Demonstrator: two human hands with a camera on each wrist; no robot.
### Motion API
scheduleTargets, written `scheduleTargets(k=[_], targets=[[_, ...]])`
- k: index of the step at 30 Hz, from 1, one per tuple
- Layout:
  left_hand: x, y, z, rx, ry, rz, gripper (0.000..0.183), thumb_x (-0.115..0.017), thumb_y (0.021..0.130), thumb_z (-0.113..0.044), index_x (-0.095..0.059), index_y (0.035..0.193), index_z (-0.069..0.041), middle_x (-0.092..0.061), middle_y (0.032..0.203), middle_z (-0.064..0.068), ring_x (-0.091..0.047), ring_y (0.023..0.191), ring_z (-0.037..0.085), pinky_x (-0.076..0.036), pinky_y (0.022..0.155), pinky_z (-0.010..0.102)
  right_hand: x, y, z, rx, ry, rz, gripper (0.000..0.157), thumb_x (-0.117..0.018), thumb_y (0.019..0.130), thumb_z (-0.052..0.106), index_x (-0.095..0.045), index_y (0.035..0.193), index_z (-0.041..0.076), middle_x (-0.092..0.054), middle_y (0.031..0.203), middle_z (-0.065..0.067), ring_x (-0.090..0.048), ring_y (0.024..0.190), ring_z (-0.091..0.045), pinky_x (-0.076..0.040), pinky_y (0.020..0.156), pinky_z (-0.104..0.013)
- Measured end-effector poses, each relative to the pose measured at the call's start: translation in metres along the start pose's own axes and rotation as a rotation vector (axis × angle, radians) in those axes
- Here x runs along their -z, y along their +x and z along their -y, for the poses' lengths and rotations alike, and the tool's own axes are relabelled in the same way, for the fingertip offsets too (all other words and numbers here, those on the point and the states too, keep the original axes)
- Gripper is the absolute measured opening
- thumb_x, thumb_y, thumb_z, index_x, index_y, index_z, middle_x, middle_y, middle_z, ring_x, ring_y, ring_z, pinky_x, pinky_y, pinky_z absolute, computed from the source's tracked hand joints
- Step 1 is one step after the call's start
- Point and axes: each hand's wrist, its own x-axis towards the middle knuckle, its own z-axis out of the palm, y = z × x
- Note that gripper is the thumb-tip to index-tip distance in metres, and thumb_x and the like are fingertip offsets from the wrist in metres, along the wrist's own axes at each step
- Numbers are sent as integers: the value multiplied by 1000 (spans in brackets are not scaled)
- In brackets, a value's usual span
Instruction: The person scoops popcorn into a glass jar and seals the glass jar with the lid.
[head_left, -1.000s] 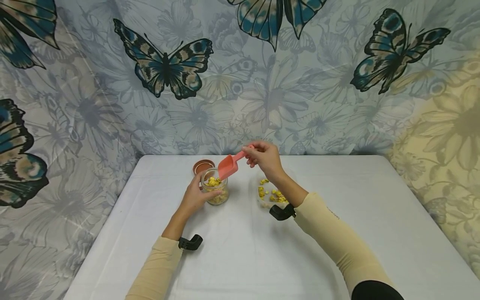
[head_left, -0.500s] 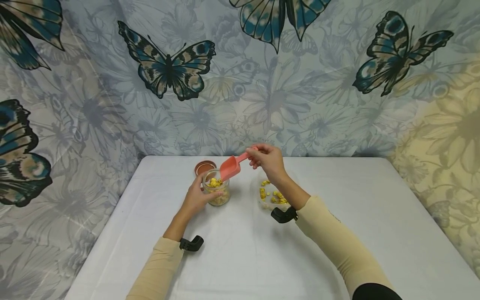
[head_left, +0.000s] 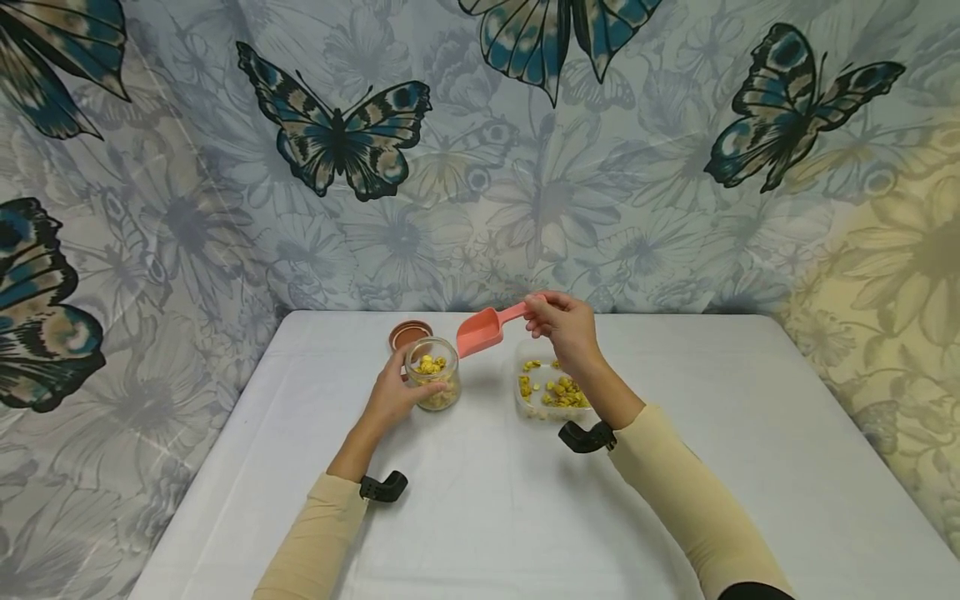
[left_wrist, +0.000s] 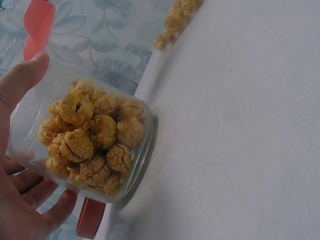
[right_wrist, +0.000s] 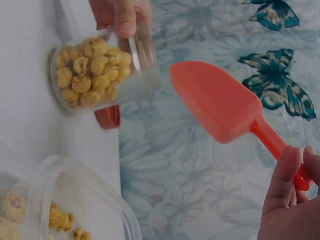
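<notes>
A glass jar (head_left: pixel 442 392) stands upright on the table, part filled with caramel popcorn (left_wrist: pixel 95 140). My left hand (head_left: pixel 393 390) grips the jar's side, thumb in front and fingers behind. My right hand (head_left: pixel 566 333) pinches the handle of a coral-red scoop (head_left: pixel 480 332), which tilts down to the left just beside the jar's mouth. In the right wrist view the scoop (right_wrist: pixel 217 100) shows no popcorn in it. Below the right hand sits a clear plastic tub (head_left: pixel 536 410) holding more popcorn, partly hidden by that hand and forearm.
A brown-red lid (head_left: pixel 409 333) lies on the table behind the jar. The table (head_left: pixel 480 500) has a white cloth, and a butterfly-print curtain (head_left: pixel 525 208) hangs at its far edge. Each wrist wears a black camera mount.
My right hand has drawn the scoop away from above the jar's mouth, to the right. More of the tub shows now. The left hand keeps its grip on the jar.
</notes>
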Motion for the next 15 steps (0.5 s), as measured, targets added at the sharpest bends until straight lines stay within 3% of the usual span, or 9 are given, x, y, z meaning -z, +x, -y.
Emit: scheduleTargets(k=[6, 15], targets=[[0, 0, 0, 27, 4, -7, 90, -76, 64, -49, -33, 137, -19, -41, 138, 8, -41, 124, 22, -40, 100, 43, 16, -5, 2, -41, 113, -10, 24, -68, 79, 15, -59, 97, 1, -66, 67, -1, -59, 52, -9, -50, 47, -18], [-1, -1, -1, 32, -15, -10, 90, -76, 64, -49, -33, 136, -19, -39, 139, 8, -39, 127, 25, -35, 103, 45, 42, -13, 3, -84, 187, -52, 18, -67, 80, 15, -62, 95, 6, -67, 68, -2, -61, 54, -9, -51, 50, -17]])
